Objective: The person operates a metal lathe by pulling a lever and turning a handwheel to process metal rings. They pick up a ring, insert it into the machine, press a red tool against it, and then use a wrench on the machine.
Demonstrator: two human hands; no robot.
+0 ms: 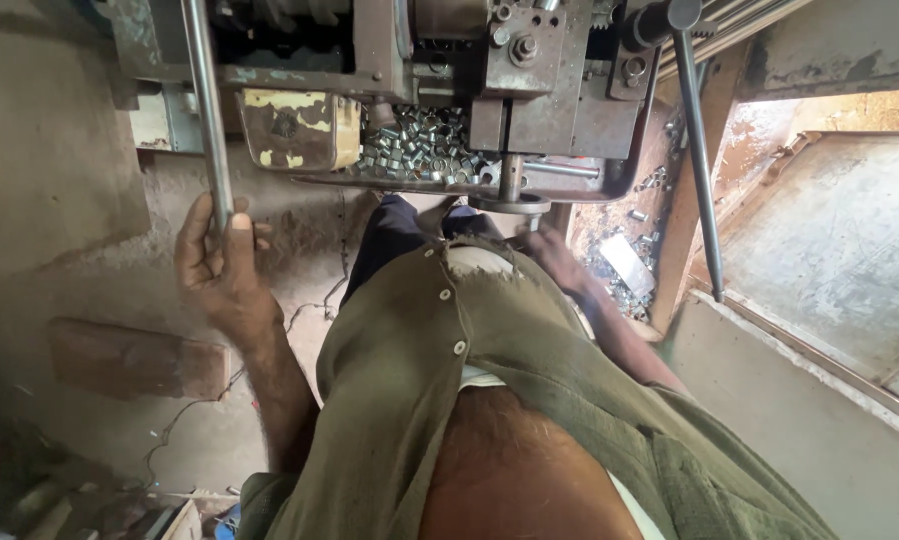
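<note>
The left hand (219, 265) is closed around a long steel bar (207, 110), fingers wrapped and thumb lying up along it; the bar runs upward past the front of a worn, greasy machine (529, 90) and out of the top edge. The right hand (559, 262) reaches down beside the machine and is half hidden by the olive shirt (489, 380), so whether its grip has hold of anything cannot be told. Just above it hangs a short round shaft with a flange (510, 195). A tray (609, 185) under the machine holds a heap of small metal rings (419, 150); more lie scattered at the right, near a thin dark lever (697, 160) that slants down. A brick (134, 358) lies on the bare floor (59, 180) to the left, well apart from the bar, with open room around it. The lower left corner is dark and hard to make out.
</note>
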